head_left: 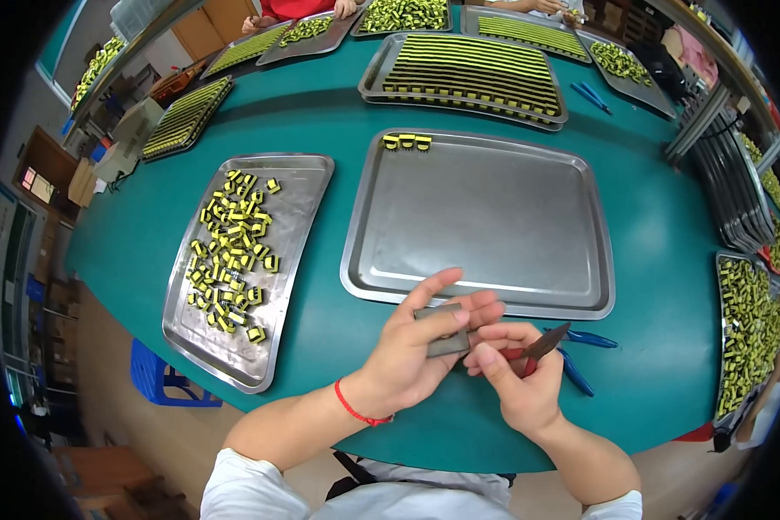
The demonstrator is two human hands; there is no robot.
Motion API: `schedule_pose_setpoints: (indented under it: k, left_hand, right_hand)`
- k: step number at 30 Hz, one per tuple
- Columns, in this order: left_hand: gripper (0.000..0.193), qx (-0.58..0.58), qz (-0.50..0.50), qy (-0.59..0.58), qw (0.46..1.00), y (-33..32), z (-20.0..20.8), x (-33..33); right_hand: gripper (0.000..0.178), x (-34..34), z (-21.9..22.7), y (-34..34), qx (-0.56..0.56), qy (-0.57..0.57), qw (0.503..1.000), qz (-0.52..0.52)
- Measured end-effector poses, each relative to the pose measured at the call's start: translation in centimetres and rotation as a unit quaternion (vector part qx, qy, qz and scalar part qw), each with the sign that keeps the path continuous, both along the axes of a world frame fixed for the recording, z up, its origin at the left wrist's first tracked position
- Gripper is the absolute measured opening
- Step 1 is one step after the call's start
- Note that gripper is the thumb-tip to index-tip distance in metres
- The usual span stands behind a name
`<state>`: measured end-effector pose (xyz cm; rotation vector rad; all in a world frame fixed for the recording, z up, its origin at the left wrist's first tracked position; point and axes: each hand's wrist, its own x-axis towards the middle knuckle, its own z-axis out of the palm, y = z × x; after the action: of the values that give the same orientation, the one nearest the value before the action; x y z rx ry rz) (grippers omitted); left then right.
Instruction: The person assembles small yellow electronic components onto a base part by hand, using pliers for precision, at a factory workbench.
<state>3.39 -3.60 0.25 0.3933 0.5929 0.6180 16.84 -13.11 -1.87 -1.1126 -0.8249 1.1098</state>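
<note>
My left hand (407, 351), with a red cord on its wrist, is closed around a flat grey rectangular block (446, 344). Close beside it, my right hand (533, 394) grips a tool with a dark pointed blade (548, 340) and a red handle, its tip aimed up and to the right. Just beyond both hands lies a metal tray (485, 217), holding three small yellow-and-black parts (406, 141) in a row at its far left corner. Blue-handled pliers (578, 373) rest on the table by my right hand; their jaws are hidden.
On the left, another metal tray (299, 208) carries a loose heap of yellow-and-black parts (234, 234). Stacked trays with neat rows (468, 78) stand farther back. More blue pliers (591, 97) lie near them. A full tray (744, 329) is at the right edge. Other people sit across the green table (321, 347).
</note>
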Motion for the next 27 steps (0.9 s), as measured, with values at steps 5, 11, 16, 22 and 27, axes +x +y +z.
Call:
schedule_pose_setpoints:
  k: [5,11,16,22,27]
  left_hand:
    - [0.051,-0.032,0.042,-0.033,0.998,0.5,0.0,-0.3]
    - [0.049,-0.059,0.061,-0.06,0.995,0.4,0.5,-0.4]
    - [0.053,-0.019,0.068,-0.069,0.995,0.2,0.2,-0.3]
    - [0.072,0.581,0.066,0.035,0.811,-0.8,-1.8,-0.2]
    - [0.063,0.652,0.016,0.062,0.756,-0.4,-2.2,-0.6]
  right_hand:
    - [0.016,0.0,-0.1,0.1,-0.029,0.008,1.0,0.006]
    - [0.014,-0.1,-0.3,-0.1,-0.021,0.012,1.0,0.01]
    - [0.026,0.4,-0.6,-0.4,-0.01,-0.011,0.998,0.066]
    - [0.045,0.2,-0.4,-1.1,0.032,0.009,0.991,0.132]
    - [0.043,0.2,-0.4,-1.2,-0.011,0.034,0.992,0.118]
